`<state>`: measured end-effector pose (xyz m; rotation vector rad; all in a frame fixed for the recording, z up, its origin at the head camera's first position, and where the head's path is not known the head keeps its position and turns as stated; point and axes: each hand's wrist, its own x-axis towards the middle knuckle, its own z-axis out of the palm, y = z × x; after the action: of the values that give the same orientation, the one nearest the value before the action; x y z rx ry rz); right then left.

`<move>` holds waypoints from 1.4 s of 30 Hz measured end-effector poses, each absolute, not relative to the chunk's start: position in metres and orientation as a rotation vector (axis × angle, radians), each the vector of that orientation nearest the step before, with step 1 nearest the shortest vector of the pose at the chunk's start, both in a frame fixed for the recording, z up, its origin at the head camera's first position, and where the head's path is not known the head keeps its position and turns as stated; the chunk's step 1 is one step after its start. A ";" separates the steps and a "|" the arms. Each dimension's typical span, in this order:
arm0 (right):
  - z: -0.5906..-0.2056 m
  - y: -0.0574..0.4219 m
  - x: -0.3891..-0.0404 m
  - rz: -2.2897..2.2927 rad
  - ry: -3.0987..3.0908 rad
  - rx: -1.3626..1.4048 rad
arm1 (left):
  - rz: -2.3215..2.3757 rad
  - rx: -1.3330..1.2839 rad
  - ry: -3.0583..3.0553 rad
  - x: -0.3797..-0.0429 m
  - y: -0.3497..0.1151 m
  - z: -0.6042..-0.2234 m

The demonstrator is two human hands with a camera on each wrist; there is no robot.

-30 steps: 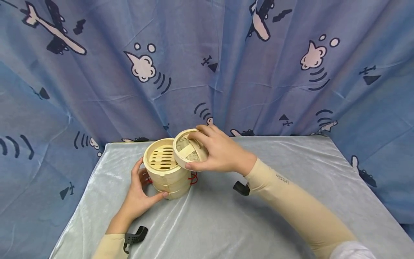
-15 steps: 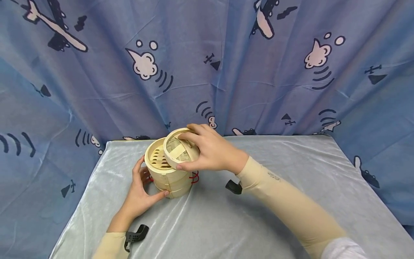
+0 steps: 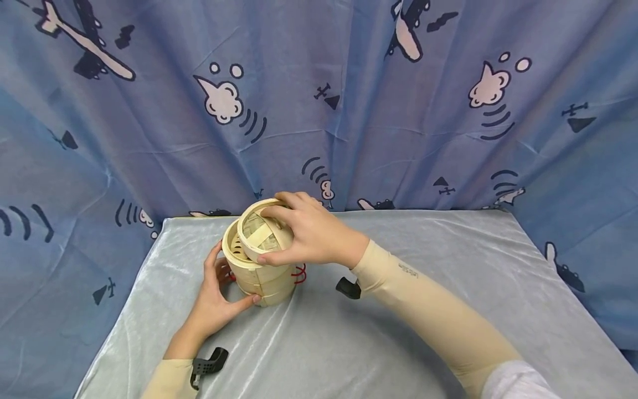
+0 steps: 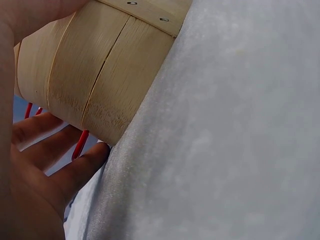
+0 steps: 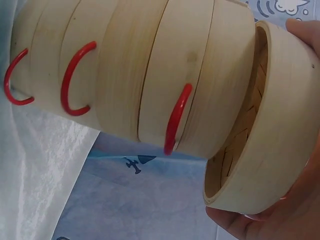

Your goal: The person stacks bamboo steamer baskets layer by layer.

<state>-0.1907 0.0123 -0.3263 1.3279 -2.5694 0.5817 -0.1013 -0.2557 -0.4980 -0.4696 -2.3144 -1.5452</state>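
A bamboo steamer of stacked tiers stands upright at the left of the table, its slatted top tier partly showing. My left hand holds it round the left side, thumb at the front and fingers behind. In the left wrist view those fingers lie close to a red handle. The woven steamer lid sits tilted over the right part of the steamer's opening, and my right hand grips it by the rim. The right wrist view shows the lid askew at the steamer's top edge, with red handles along the tiers.
A pale grey velvety cloth covers the table. Behind it hangs a blue curtain printed with planes and clouds. Black wrist camera mounts sit on both wrists.
My right hand has moved left with the lid, which covers more of the steamer's opening than before. The left hand has kept its hold on the steamer.
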 end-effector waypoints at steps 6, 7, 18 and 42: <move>-0.323 0.002 -0.190 0.568 -2.565 1.347 | -1.548 -0.452 -2.325 -0.101 -0.257 -0.498; -0.322 0.001 -0.190 0.566 -2.565 1.349 | -1.549 -0.451 -2.327 -0.101 -0.257 -0.498; -0.323 -0.016 -0.193 0.557 -2.579 1.378 | -1.588 -0.449 -2.342 -0.102 -0.258 -0.498; -0.322 -0.024 -0.200 0.436 -2.628 1.453 | -1.588 -0.416 -2.362 -0.102 -0.258 -0.498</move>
<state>-0.1998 -0.0235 -0.3220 1.4533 -2.6279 0.4357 -0.1015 -0.2581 -0.4980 -0.4164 -2.3621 -1.5881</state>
